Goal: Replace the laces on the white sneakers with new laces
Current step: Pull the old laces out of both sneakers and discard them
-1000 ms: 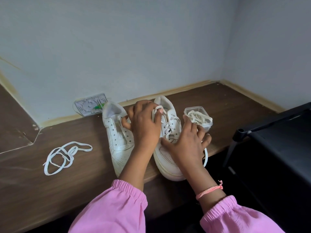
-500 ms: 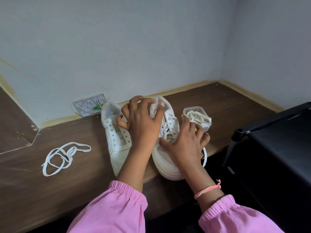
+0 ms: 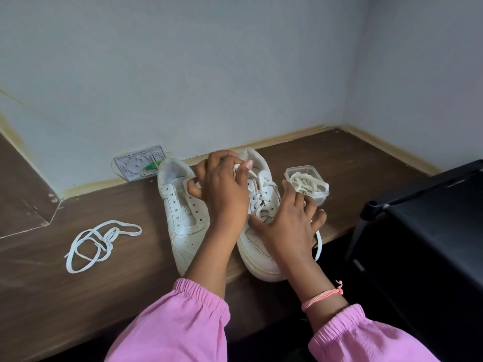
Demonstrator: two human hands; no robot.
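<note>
Left hand point(image 3: 224, 189): fingers curled, pinching the end of a lace point(image 3: 238, 167) up near the top of the right shoe point(image 3: 257, 220). Lace end white, held just above the top holes, close to the wall end of the shoe.

Right hand point(image 3: 290, 226): fingers spread and mostly straight, pressing flat on the front half of the same shoe. Holding nothing, just keeping the shoe from sliding.

Right shoe: long way running from the wall toward the body, toe poking a little over the edge of the shelf point(image 3: 104, 270). Lace criss-crossing between the two hands, so still threaded. One loose bit hanging down off the shelf edge by the right hand point(image 3: 319, 244).

Next pull probably up and away from the toe, along the long way of the shoe. Left hand nearer the top holes, so the better one for pulling; right hand nearer the toe, so the better one for holding down.

Left shoe point(image 3: 183, 218): just beside, touching or almost touching, holes bare, no lace.

Loose lace point(image 3: 99, 241): well apart on the left side of the shelf, in a floppy heap.

Small clear tub point(image 3: 298, 171): just beside the right shoe on the right, with more laces point(image 3: 309, 182) curled inside. New ones, at a guess.
</note>
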